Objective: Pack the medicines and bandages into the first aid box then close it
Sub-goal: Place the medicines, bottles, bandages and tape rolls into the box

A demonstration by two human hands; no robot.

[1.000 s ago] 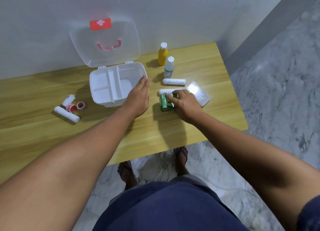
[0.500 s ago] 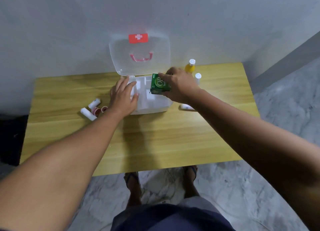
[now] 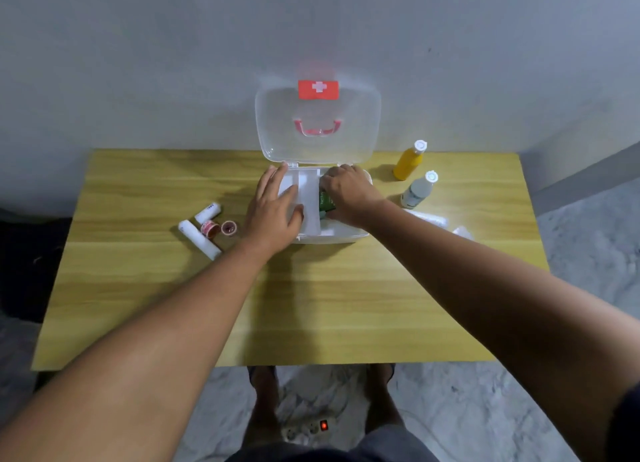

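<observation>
— Gripping the green box (image 3: pixel 326 201), our right hand (image 3: pixel 348 194) has its fingers curled over it inside the right-hand compartment of the first aid box (image 3: pixel 332 234). Only a strip of green shows under the palm.

— And our left hand (image 3: pixel 273 212)?

— Its grip holds nothing. It lies flat, fingers spread, over the left side of the case, just left of the right hand, with the middle divider between the two.

— How does the lid (image 3: pixel 317 122) stand?

— Upright behind both hands, clear plastic, with a red cross label near its top edge and a pink handle below that.

— What do we see to the right of the grip?

— A yellow bottle (image 3: pixel 408 163) and a grey bottle (image 3: pixel 417 191), both with white caps, standing on the desk (image 3: pixel 311 305) near the case. Closer to us, a white roll (image 3: pixel 427 218) lies just past our right forearm, and a pale packet (image 3: pixel 462 232) peeks out beside it; we cannot tell what that one is.

— And to the left?

— Past the left hand, two white rolls (image 3: pixel 199 239) and two small reddish tape rolls (image 3: pixel 219 227) lie together on the desk, well apart from the case.

— Below the desk edge?

— A marbled floor (image 3: pixel 571 253), our feet, and a power strip (image 3: pixel 311 427) with a red light.
</observation>
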